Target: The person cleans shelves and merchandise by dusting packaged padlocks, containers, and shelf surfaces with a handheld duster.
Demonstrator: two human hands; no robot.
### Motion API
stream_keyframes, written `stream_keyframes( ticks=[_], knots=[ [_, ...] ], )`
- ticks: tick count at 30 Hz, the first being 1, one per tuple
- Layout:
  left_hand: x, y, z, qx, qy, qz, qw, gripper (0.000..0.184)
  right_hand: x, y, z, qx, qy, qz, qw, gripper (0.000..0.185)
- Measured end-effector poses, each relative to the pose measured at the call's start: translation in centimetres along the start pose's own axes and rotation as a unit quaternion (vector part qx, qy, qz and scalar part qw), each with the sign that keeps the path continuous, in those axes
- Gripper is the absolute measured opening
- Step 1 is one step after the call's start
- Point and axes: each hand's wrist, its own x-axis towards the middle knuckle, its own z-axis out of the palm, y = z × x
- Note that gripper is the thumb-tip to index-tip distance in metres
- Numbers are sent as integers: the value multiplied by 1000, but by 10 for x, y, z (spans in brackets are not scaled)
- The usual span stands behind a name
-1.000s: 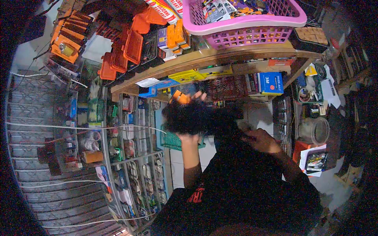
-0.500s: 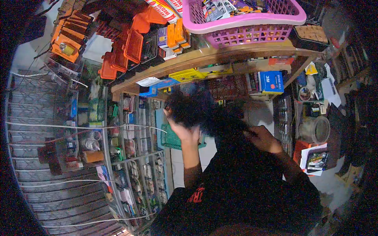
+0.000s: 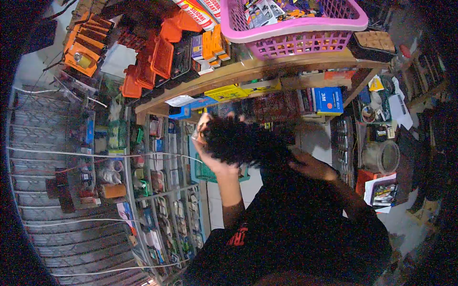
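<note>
A black, fluffy feather duster (image 3: 238,140) stretches across in front of my chest, its bushy end towards the left. My left hand (image 3: 213,159) cups that end from below, with fingertips showing around its far edge. At the narrower end on the right, my right hand (image 3: 312,164) has its fingers curled against the duster. The grip there is dark and any handle is hidden. Below both hands is my black shirt with red lettering.
Ahead, a wooden shelf (image 3: 224,76) carries a pink basket (image 3: 296,26), orange cases (image 3: 162,56) and boxes. Under it sits a blue 3M box (image 3: 328,100). A green basket (image 3: 207,172) lies beyond my left wrist. Glass display cases (image 3: 162,200) stand left; a clear tub (image 3: 381,157) is right.
The duster's bushy end has shifted and spread, and looks less blurred. My left fingers have risen around it. My right hand has moved slightly left.
</note>
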Motion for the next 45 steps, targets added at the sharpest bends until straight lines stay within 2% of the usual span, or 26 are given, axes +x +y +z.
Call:
stream_keyframes(
  ticks=[1, 4, 7, 9, 10, 13, 15, 17, 19, 22, 24, 26, 27, 28, 29, 31, 32, 33, 35, 37, 39, 42, 43, 45],
  knots=[
    [1, 2, -3, 6, -4, -5, 1000, 61, 2, 0, -2, -19, 5, -46, 999, 58],
    [0, -28, 0, 70, 118, -19, 990, 54, 2, -10, -11, 49, -77, 18, 996, 58],
    [3, -41, 14, 125, 202, -18, 971, 47, 7, -30, -20, 56, -122, 89, 987, 58],
    [5, -30, 17, 161, 222, 4, 962, 42, 5, -48, -29, 57, -113, 70, 989, 59],
    [8, -27, 8, 169, 217, 7, 962, 40, 5, -52, -32, 57, -109, 60, 991, 60],
    [9, -37, -83, 29, 108, -86, 990, 39, 2, -11, -11, 94, -132, 66, 985, 63],
    [5, -41, -73, 64, 107, -73, 990, 39, 5, -60, -29, 57, -106, 133, 984, 63],
    [1, -42, -50, 100, 106, -58, 988, 39, 6, -77, -35, 47, -88, 159, 982, 62],
    [-1, -41, -25, 136, 100, -43, 985, 39, 5, -72, -35, 67, -72, 132, 986, 59],
    [-11, -37, -5, 77, 63, -36, 994, 42, 5, -51, -31, 105, -44, 41, 993, 56],
    [-16, -38, 2, 57, 139, -38, 988, 47, 7, -53, -30, 64, -4, 104, 992, 55],
    [-15, -45, 7, 94, 316, -40, 943, 54, 8, -53, -29, 75, 13, 144, 987, 54],
    [-16, -45, -12, 65, 279, -26, 958, 59, 9, -48, -26, 107, 12, 151, 983, 53],
    [-14, -42, -18, 85, 313, 1, 946, 57, 11, -41, -23, 139, 11, 158, 978, 52],
    [-11, -35, -22, 105, 347, 28, 932, 56, 13, -32, -21, 108, -4, 139, 984, 52],
    [-11, -27, -19, 104, 284, 40, 952, 50, 16, -19, -21, 46, -32, 103, 993, 51],
    [-11, -23, -17, 103, 252, 45, 961, 47, 14, -20, -21, 63, -23, 107, 992, 50],
    [-14, -31, -14, 149, 321, 39, 934, 47, 13, -24, -21, 80, -13, 111, 990, 50],
    [-13, -47, -20, 150, 353, 47, 922, 49, 12, -30, -21, 125, 3, 129, 984, 49],
    [-12, -41, -23, 154, 298, 35, 941, 51, 12, -32, -20, 180, 16, 153, 972, 47],
    [-7, -33, -18, 154, 263, 51, 951, 53, 15, -6, -14, 113, -8, 80, 990, 47],
    [-2, -32, 7, 153, 258, 55, 952, 54, 14, -14, -22, 70, -16, 74, 995, 47],
    [-10, -37, 1, 169, 277, 20, 946, 52, 14, -23, -24, 66, -15, 89, 994, 47],
    [-12, -49, -6, 199, 353, 15, 914, 51, 14, -30, -19, 103, 37, 79, 991, 50]
  ],
)
